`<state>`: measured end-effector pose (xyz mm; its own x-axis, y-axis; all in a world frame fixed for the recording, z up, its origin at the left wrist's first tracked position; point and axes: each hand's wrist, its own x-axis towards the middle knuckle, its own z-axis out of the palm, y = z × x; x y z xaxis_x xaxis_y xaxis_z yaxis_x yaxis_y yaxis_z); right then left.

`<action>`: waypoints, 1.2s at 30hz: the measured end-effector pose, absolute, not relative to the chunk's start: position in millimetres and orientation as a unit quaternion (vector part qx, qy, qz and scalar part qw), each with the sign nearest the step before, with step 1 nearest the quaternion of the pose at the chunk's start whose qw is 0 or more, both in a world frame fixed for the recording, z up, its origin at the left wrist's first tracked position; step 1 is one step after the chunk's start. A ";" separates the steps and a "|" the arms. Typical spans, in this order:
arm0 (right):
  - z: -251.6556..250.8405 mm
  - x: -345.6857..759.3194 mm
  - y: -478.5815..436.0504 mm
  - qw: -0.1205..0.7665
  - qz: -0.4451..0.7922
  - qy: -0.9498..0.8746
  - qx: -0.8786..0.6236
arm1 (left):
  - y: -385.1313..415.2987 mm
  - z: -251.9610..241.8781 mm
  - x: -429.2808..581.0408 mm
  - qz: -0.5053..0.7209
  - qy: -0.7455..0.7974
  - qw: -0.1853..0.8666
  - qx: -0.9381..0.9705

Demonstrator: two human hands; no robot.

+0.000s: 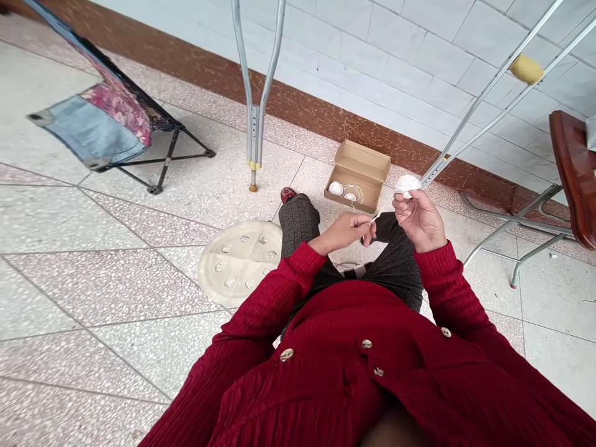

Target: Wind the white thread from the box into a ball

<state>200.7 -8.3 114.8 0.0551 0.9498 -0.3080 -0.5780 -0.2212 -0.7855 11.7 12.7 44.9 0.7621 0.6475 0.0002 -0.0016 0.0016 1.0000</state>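
Between the fingers of my right hand (421, 220) is a white ball of yarn (407, 185), held up in front of my right knee. A strand of white yarn (384, 205) runs from that ball down to my left hand (347, 231), whose fingers are pinched around it. Beyond my hands an open cardboard box (357, 177) stands on the floor with its lid tipped back. Inside it lie a white yarn ball (336, 189), a smaller bundle of the same yarn (351, 197) and some loose loops.
A folding chair (112, 130) stands at the left. One metal crutch (254, 124) is upright by the wall; another crutch (479, 105) leans at the right. Beside my left leg lies a round pale lid-like disc (209, 261) with holes. A brown wooden chair (575, 186) is at the right edge.
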 end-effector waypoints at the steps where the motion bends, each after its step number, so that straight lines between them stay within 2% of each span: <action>1: 111.3 201.2 -6.4 0.588 0.636 -0.230 -0.444 | 9.5 45.0 12.8 0.233 0.226 0.683 0.655; 5: 88.4 207.7 3.2 0.573 0.509 -0.346 -0.542 | -1.8 52.0 14.1 0.224 0.212 0.702 0.642; 10: 49.6 217.5 7.3 0.442 0.361 -0.535 -0.623 | -0.2 65.8 7.6 0.213 0.251 0.662 0.674; 12: 38.9 219.0 2.9 0.387 0.362 -0.592 -0.607 | 7.8 68.5 3.0 0.209 0.266 0.635 0.694; 15: 34.6 217.5 -8.8 0.350 0.477 -0.596 -0.543 | 25.2 68.2 -3.9 0.235 0.291 0.570 0.731; 18: 43.4 210.7 -21.9 0.351 0.589 -0.549 -0.478 | 39.1 63.9 -5.2 0.256 0.304 0.523 0.754; 21: 56.9 199.7 -32.7 0.389 0.616 -0.512 -0.455 | 41.4 57.7 1.2 0.266 0.313 0.506 0.758; 26: 66.9 183.8 -40.1 0.479 0.567 -0.429 -0.514 | 22.6 41.0 15.2 0.279 0.326 0.531 0.731; 31: 50.9 192.3 -22.7 0.536 0.483 -0.387 -0.573 | -11.1 21.1 20.9 0.214 0.336 0.544 0.739; 33: 37.8 201.2 -14.9 0.537 0.436 -0.392 -0.607 | -21.7 19.2 18.8 0.181 0.338 0.512 0.769; 36: 17.9 207.7 -18.1 0.480 0.436 -0.433 -0.627 | -23.5 26.5 9.9 0.183 0.338 0.405 0.830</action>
<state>207.7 -18.1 17.9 0.2455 0.9605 -0.1311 0.1237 -0.1652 -0.9785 9.9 -23.5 26.5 0.7049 0.7087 0.0297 0.4123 -0.4435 0.7958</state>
